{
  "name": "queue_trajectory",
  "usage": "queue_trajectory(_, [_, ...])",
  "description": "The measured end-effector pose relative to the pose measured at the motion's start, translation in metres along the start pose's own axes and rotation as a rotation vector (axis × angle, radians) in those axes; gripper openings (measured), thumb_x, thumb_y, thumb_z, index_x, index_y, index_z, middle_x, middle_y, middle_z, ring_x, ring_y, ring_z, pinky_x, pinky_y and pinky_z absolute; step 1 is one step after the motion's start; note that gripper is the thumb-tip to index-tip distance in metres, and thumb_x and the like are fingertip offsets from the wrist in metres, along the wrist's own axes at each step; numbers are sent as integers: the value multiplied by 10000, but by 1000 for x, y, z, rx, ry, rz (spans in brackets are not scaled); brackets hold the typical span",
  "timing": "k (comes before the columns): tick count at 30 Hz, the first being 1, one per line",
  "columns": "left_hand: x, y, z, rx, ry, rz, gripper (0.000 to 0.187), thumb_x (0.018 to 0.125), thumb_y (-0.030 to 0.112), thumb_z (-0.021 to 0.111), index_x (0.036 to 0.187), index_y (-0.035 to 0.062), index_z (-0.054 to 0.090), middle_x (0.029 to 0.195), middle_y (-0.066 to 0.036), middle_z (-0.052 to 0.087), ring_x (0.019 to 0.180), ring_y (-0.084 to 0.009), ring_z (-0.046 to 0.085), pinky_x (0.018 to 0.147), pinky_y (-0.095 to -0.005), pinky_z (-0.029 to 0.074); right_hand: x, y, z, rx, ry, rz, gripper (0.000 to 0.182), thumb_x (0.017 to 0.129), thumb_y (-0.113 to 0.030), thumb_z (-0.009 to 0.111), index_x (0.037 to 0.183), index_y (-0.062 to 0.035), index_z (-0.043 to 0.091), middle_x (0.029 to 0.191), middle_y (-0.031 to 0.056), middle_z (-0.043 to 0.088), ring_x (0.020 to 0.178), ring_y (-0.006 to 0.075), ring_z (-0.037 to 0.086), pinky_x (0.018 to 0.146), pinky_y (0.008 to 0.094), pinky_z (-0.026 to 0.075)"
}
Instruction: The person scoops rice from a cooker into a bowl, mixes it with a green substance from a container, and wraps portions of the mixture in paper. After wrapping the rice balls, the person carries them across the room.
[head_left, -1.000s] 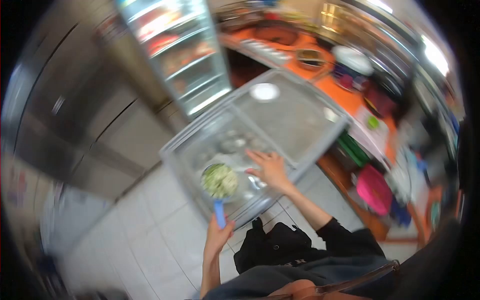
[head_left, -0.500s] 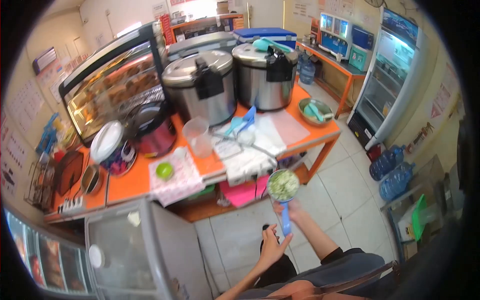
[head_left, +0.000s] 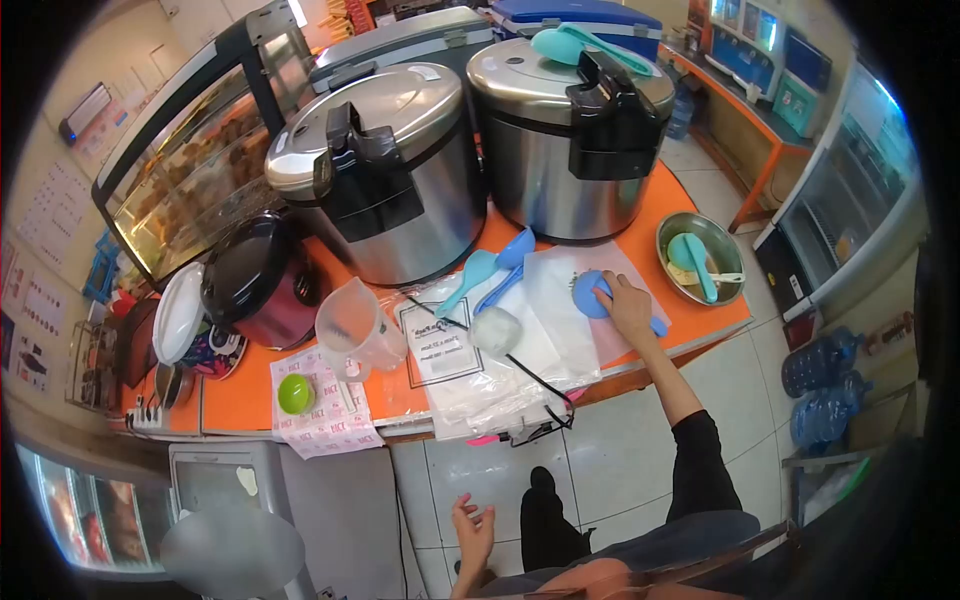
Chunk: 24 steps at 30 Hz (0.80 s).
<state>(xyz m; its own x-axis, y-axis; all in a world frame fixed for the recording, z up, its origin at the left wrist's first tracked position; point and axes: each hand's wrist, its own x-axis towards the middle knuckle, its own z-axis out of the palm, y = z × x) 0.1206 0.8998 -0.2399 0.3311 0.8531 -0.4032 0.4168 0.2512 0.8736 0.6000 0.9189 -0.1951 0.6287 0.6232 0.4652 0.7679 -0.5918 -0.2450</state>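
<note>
My right hand [head_left: 630,305] is closed on a blue ladle [head_left: 590,293], which lies bowl-down on a pale paper sheet [head_left: 545,270] near the table's right front. The ladle's handle end shows past the palm, and whatever is under the bowl is hidden. My left hand [head_left: 473,528] hangs low in front of the table, fingers apart and nothing in it. Left of the sheet are a light-blue ladle [head_left: 471,280], another blue ladle [head_left: 517,248] and a whitish round object [head_left: 495,331] on a clear plastic pack [head_left: 450,350] of sheets.
Two large steel rice cookers [head_left: 400,235] [head_left: 570,190] stand behind. To the right, a metal bowl [head_left: 675,285] holds a teal ladle. Leftward are a clear jug [head_left: 350,325], a green cup [head_left: 296,394], a dark-red cooker [head_left: 262,285] and a glass display case [head_left: 190,190].
My right hand has carried the blue ladle, which held green-and-white food, up to the table and turned it over onto the sheet. My left hand has moved down and left, away from it.
</note>
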Motion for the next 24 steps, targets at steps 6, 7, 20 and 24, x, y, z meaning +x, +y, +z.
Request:
queue_trajectory(6, [-28, 29, -23, -216, -26, 15, 533, 807, 154, 674, 1236, 48, 376, 1129, -133, 433, 994, -213, 505, 828, -332, 451, 4, -30, -63, 130, 34, 217, 359, 893, -395, 510, 1088, -95, 541, 904, 150, 618, 740, 320, 619, 635, 384, 479])
queue_trajectory(7, [-37, 32, -25, -247, -71, 79, 534, 800, 174, 686, 1217, 36, 383, 1135, -140, 442, 997, -224, 505, 839, -335, 441, -15, -43, -74, 431, 57, 251, 372, 917, -405, 475, 1070, -72, 538, 878, 121, 612, 753, 266, 610, 626, 361, 475])
queue_trajectory(20, [-297, -93, -345, 107, 1139, 15, 339, 787, 66, 594, 999, 94, 332, 775, -73, 502, 584, -178, 539, 517, -327, 452, -372, -478, -207, 1243, -1153, -353, 425, 943, -257, 475, 1337, -109, 415, 1056, 76, 534, 967, 155, 472, 871, 304, 384])
queue_trajectory(24, [-381, -102, -530, 49, 1260, -400, 367, 730, 69, 582, 1058, -5, 436, 717, -129, 584, 617, -246, 631, 488, -343, 498, -387, -463, -190, 1182, -1335, -294, 396, 915, -196, 518, 1301, -124, 464, 997, 49, 546, 908, 135, 504, 807, 273, 412])
